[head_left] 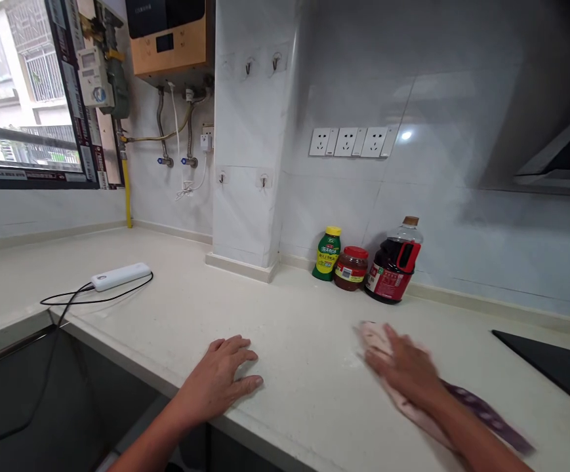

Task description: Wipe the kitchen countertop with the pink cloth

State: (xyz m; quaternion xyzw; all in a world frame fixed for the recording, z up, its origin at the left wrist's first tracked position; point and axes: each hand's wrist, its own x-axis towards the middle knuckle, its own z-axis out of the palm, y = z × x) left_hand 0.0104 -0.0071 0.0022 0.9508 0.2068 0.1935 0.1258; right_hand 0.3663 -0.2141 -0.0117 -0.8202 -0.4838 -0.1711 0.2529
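The right hand (407, 368) covers one cloth (376, 335), its grip too blurred to tell. Left of the cloth, the left hand (226, 379) lies spread; behind it, two bottles (327, 255), one jar (351, 269).

Kitchen, domestic by the look of it.
Pale countertop (304, 367) across frame; black hob (553, 368) at right edge, range hood (563, 164) upper right, wall-hung water heater (171, 52) upper left, sauce jar (351, 266) right of centre.
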